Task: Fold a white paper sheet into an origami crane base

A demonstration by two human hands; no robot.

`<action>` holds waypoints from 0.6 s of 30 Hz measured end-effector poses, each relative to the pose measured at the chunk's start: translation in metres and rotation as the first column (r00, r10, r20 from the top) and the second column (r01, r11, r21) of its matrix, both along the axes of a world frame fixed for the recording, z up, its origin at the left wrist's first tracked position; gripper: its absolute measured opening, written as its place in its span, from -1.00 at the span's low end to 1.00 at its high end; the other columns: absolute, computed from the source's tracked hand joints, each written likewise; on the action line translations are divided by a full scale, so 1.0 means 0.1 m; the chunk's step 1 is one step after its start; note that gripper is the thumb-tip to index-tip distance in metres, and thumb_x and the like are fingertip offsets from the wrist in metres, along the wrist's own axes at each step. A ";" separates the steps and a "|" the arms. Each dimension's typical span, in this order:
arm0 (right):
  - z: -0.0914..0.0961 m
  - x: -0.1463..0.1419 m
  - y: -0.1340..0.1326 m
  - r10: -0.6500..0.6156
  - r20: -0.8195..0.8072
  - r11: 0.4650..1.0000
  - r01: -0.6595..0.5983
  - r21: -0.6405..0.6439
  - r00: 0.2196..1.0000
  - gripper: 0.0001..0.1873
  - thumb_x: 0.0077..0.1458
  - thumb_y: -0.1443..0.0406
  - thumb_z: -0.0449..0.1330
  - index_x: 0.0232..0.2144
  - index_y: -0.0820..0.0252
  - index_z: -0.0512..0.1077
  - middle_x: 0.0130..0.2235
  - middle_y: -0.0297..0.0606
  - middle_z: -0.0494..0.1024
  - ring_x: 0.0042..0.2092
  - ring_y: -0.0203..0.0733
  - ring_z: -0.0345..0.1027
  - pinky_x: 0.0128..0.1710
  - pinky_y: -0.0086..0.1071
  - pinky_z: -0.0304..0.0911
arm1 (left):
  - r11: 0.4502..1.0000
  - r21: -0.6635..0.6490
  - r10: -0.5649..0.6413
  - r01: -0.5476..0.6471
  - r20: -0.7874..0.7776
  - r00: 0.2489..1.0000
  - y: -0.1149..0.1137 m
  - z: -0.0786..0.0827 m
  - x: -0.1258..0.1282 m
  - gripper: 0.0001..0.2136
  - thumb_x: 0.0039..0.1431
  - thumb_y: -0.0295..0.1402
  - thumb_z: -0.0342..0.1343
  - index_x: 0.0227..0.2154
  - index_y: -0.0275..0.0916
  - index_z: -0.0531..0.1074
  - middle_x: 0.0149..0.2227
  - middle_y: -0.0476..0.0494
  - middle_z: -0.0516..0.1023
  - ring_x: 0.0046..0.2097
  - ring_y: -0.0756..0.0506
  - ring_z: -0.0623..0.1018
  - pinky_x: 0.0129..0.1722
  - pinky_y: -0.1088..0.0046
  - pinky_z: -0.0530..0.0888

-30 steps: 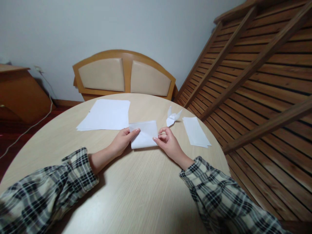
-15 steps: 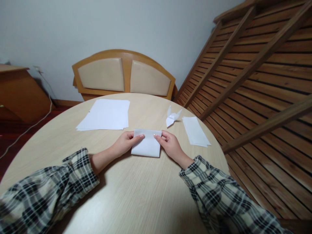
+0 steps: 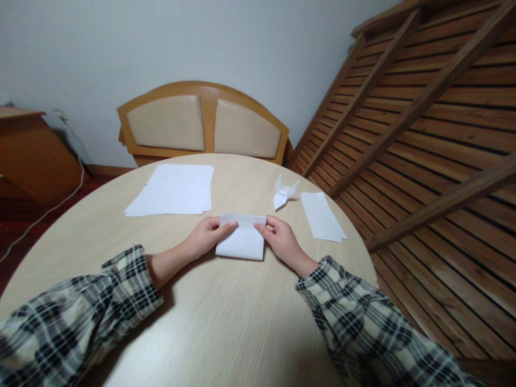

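Both hands out in front over a round, pale wood-grain table (image 3: pixel 217 322), set apart, with one folded white paper (image 3: pixel 241 242) spanning the gap between them. Left hand (image 3: pixel 205 236) pinches its left side towards the far corner, thumb flat on top, fingertips hidden beneath. Right hand (image 3: pixel 281 238) does the same at the right side, thumb on the upper face pointing inward, other fingers curled at the edge and partly hidden. Near edge of the paper looks rounded, like a fold; whether it touches the tabletop there, cannot tell. Beyond the left hand and to its left: a loose stack of white sheets (image 3: pixel 171 188), edges uneven, a small dark mark at its left side. Just beyond the right hand: a white folded-paper figure (image 3: pixel 282 197), two points raised. To the right of that hand, apart from it: narrow white paper pieces (image 3: pixel 322 216), overlapping, slightly fanned. Checked cuffs on both forearms. Farther off, past both hands, a padded headboard (image 3: pixel 209 115) against a pale wall; well to the right of the right hand, a leaning slatted wooden frame (image 3: pixel 419 123).
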State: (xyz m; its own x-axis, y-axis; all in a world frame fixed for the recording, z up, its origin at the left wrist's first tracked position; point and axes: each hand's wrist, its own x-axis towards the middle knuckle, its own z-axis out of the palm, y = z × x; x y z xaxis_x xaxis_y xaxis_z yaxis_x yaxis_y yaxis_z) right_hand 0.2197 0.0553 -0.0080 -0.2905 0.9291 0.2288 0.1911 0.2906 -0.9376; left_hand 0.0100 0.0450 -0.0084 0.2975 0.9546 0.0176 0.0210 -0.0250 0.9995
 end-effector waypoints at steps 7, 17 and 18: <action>0.01 0.01 0.00 -0.002 0.004 1.000 0.002 0.015 1.000 -0.65 0.11 0.05 0.19 -0.51 0.18 0.31 -0.51 -0.39 0.28 -0.46 -0.31 0.16 -0.50 -0.41 0.06 | 1.000 0.000 0.007 -0.007 -0.023 1.000 -0.01 0.02 -0.01 -0.61 0.06 -0.04 0.19 -0.48 -0.35 0.45 -0.54 -0.02 0.36 -0.52 0.04 0.27 -0.56 0.53 0.17; 0.01 0.01 0.01 -0.001 0.038 0.999 0.000 0.043 0.999 -0.61 0.14 0.00 0.13 -0.48 0.19 0.35 -0.49 -0.36 0.31 -0.44 -0.28 0.16 -0.46 -0.38 0.09 | 1.000 0.000 0.015 -0.015 -0.009 1.000 -0.02 0.03 0.01 -0.63 0.04 -0.05 0.21 -0.51 -0.34 0.43 -0.55 -0.02 0.35 -0.53 0.04 0.27 -0.58 0.54 0.16; 0.01 0.01 0.00 0.002 0.036 0.999 -0.004 0.043 0.999 -0.61 0.15 -0.01 0.13 -0.48 0.19 0.34 -0.49 -0.36 0.31 -0.44 -0.28 0.16 -0.45 -0.38 0.09 | 1.000 0.002 0.016 -0.016 -0.009 1.000 -0.02 0.03 0.01 -0.63 0.04 -0.06 0.20 -0.51 -0.34 0.44 -0.55 -0.02 0.35 -0.53 0.04 0.27 -0.58 0.54 0.16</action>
State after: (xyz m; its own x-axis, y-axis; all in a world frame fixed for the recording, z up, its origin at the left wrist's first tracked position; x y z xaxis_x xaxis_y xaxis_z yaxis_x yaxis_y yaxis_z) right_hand 0.2204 0.0558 -0.0066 -0.3022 0.9177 0.2579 0.2236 0.3313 -0.9167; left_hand 0.0107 0.0434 -0.0054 0.2828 0.9590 0.0168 0.0300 -0.0263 0.9992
